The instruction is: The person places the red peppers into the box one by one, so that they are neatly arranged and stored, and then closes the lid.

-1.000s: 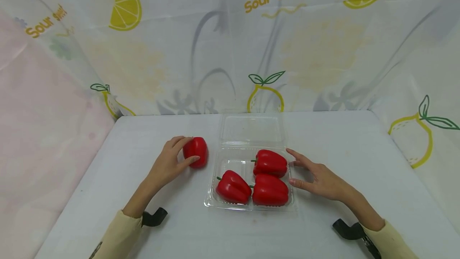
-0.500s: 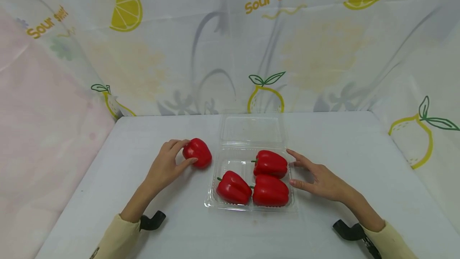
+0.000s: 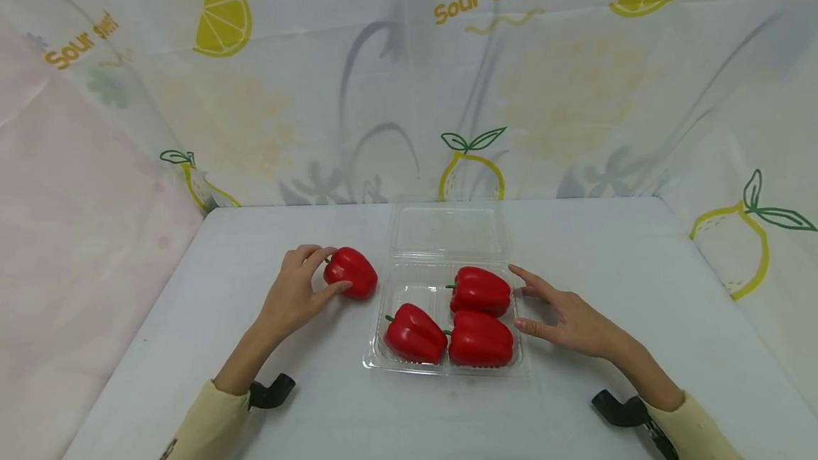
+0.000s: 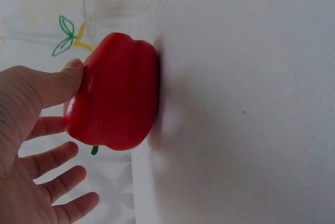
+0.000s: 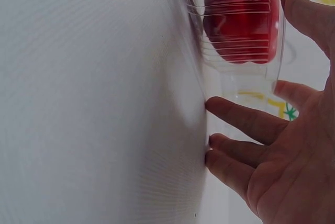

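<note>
My left hand [image 3: 295,289] holds a red bell pepper [image 3: 351,273] between thumb and index finger, left of a clear plastic clamshell box [image 3: 409,369]. In the left wrist view this pepper [image 4: 118,96] sits low at the white tabletop, its green stem [image 4: 95,150] towards the hand; the other fingers are spread away from it. Three more red peppers lie in the box: front left [image 3: 415,333], front right [image 3: 481,338] and back right [image 3: 481,290]. My right hand [image 3: 567,318] touches the box's right rim with thumb and index finger, its other fingertips [image 5: 212,103] down on the table.
The box's lid [image 3: 449,229] lies folded back towards the rear edge of the white table [image 3: 307,410]. A cloth backdrop [image 3: 409,77] printed with lemons rises behind and at the sides. Black curved pieces [image 3: 273,390] stick out at both wrists.
The pepper at my left hand has turned and shifted slightly right, closer to the box, and its stem now shows near the index finger. My right hand and the boxed peppers stay put.
</note>
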A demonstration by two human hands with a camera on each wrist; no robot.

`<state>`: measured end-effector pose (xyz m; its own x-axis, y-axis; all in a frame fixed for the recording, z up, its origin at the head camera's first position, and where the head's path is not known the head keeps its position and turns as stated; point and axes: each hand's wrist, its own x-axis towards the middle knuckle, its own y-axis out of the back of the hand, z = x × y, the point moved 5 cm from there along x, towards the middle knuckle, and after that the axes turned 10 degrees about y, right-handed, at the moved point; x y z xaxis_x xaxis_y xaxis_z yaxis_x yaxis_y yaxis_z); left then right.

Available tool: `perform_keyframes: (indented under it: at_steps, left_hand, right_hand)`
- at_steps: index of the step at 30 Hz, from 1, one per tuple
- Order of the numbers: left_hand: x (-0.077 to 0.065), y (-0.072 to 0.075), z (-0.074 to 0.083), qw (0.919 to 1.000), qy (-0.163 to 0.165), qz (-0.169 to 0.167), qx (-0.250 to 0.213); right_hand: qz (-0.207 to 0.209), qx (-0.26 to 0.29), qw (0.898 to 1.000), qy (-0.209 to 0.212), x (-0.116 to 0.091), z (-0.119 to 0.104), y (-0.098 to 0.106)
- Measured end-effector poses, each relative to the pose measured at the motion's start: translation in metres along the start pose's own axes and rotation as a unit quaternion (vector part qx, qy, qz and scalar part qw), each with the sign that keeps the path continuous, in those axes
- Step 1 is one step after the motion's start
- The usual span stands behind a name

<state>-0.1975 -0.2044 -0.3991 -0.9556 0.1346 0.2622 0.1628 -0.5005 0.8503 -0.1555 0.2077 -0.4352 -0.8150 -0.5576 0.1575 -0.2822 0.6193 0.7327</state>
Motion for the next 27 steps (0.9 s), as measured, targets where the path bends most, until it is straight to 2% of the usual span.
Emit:
perform_keyframes:
  at_steps: [7,16,20,27]
  left_hand:
    - [0.003,-0.004,-0.005,0.9977,0.031,-0.045,-0.04]
    - [0.007,-0.011,-0.011,0.9904,0.048,-0.079,-0.103]
    - [0.008,-0.014,-0.014,0.9823,0.063,-0.101,-0.145]
    - [0.006,-0.021,-0.018,0.962,0.106,-0.138,-0.21]
  right_hand:
    - [-0.003,0.003,1.0,0.0,0.0,0.001,-0.001]
    - [-0.006,0.002,1.0,0.007,0.001,0.0,-0.001]
    - [-0.006,0.001,1.0,0.01,0.001,0.0,0.0]
    - [-0.007,0.004,1.0,0.008,0.0,0.001,0.0]
